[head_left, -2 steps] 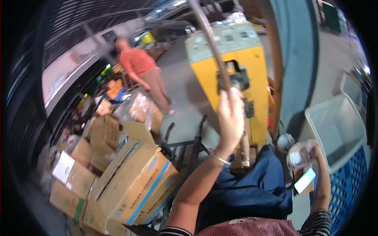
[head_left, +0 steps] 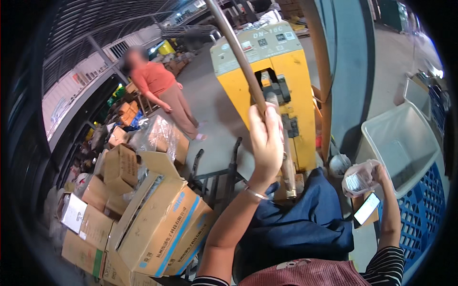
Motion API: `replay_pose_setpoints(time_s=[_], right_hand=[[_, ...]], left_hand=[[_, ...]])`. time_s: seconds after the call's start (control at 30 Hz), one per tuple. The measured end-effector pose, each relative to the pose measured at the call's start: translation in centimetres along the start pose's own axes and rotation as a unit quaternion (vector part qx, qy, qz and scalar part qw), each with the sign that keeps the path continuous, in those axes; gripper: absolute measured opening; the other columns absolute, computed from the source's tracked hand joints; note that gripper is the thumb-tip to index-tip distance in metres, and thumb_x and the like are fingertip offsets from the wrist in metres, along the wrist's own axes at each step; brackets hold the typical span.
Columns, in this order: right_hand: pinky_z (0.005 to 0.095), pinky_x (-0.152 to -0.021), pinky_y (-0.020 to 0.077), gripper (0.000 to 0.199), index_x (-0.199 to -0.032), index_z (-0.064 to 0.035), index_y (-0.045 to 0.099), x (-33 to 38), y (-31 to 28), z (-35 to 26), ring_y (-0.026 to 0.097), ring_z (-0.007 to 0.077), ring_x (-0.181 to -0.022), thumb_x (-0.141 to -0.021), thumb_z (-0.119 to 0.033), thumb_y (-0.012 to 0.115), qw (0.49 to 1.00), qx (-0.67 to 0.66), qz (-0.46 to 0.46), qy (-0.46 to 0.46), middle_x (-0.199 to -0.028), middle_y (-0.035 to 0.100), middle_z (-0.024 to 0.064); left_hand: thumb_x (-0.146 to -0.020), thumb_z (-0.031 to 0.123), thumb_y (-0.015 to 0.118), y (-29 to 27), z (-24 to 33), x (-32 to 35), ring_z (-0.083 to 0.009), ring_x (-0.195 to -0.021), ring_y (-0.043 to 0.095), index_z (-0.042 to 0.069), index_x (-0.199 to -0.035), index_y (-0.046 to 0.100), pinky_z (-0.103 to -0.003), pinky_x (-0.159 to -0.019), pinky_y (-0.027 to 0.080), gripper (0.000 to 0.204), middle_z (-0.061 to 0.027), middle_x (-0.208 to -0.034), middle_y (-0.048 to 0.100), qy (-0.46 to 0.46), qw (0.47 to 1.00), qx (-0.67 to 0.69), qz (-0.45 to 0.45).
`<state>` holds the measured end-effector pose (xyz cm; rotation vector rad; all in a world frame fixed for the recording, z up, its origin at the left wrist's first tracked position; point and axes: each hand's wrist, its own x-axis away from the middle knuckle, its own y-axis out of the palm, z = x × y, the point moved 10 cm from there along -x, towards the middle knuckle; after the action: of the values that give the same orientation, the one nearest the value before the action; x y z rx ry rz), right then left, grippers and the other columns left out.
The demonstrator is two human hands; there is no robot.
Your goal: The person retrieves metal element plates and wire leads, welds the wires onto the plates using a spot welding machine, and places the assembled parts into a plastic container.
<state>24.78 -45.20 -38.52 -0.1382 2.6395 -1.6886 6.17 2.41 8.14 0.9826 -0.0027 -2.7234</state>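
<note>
My left hand [head_left: 265, 148] is closed round a long metal rod [head_left: 238, 55], which slants up and to the left past the yellow machine [head_left: 234, 86]. A second, shorter pipe [head_left: 287, 174] runs down from beside that hand to a point above my knees; whether the hand touches it too I cannot tell. At the right, my right hand [head_left: 380, 172] grips a clear plastic bag [head_left: 361, 178] with something pale and silvery inside. Its fingers are partly hidden by the bag. Just below lies a phone [head_left: 367, 209] with a lit screen.
Opened cardboard boxes [head_left: 157, 224] are piled at the left, beside a black trolley frame [head_left: 210, 181]. A person in a red top [head_left: 155, 78] stands beyond them. A blue-grey column [head_left: 350, 71], a pale plastic tub [head_left: 405, 138] and a blue crate [head_left: 422, 219] stand at the right.
The whole view has shifted, so most things sit slightly further left and the picture is sharper. Both hands keep their holds. The rod's upper end has swung a little left.
</note>
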Motion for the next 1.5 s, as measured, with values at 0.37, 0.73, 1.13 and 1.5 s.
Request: replay_pose_setpoints(time_s=[0.37,0.73,1.13,1.5], right_hand=[[0.0286,-0.069,0.0553,0.014,-0.096,0.0041,0.067,20.8,-14.6,-31.9,0.07,0.0153,-0.072,-0.083,0.003,0.065,0.9,-0.32,-0.165,-0.246,-0.082,0.071,0.0114],[0.0363,-0.076,0.0438,0.01,-0.097,-0.0033,0.07,25.7,-8.6,-41.4,0.056,0.0229,-0.076,-0.086,-0.005,0.068,0.823,-0.401,-0.198,-0.35,-0.083,0.068,0.0095],[0.0309,-0.075,0.0495,0.042,-0.078,-0.0068,0.05,28.1,-0.3,-42.5,0.057,0.0154,-0.073,-0.104,-0.038,0.043,0.657,-0.65,-0.369,-0.096,-0.07,0.053,0.0025],[0.0299,-0.074,0.0437,0.028,-0.103,-0.0012,0.049,26.6,-3.5,-41.5,0.051,0.0149,-0.083,-0.091,-0.017,0.068,0.815,-0.551,-0.083,-0.156,-0.087,0.052,0.0056]], left_hand=[[-0.085,0.035,0.07,6.8,-5.8,20.1,-0.0336,-0.137,0.036,0.0,-0.144,0.032,-0.046,-0.113,0.029,0.078,-0.0162,-0.143,0.044,0.015,0.888,-0.319,-0.331],[-0.105,0.024,0.043,1.4,-12.8,32.4,-0.0077,-0.068,0.048,0.0,-0.117,0.049,-0.022,-0.063,0.043,0.028,-0.0006,-0.084,0.051,-0.45,0.846,0.048,-0.281],[-0.104,0.045,0.037,1.9,-11.7,34.5,-0.0114,-0.058,0.042,0.001,-0.099,0.047,-0.025,-0.057,0.036,0.045,-0.0012,-0.068,0.044,-0.525,0.791,0.231,-0.213],[-0.101,0.05,0.031,4.8,-14.8,30.1,-0.0337,-0.14,0.033,0.005,-0.144,0.038,-0.048,-0.118,0.022,0.063,-0.0151,-0.146,0.042,-0.531,0.663,0.526,0.039]])
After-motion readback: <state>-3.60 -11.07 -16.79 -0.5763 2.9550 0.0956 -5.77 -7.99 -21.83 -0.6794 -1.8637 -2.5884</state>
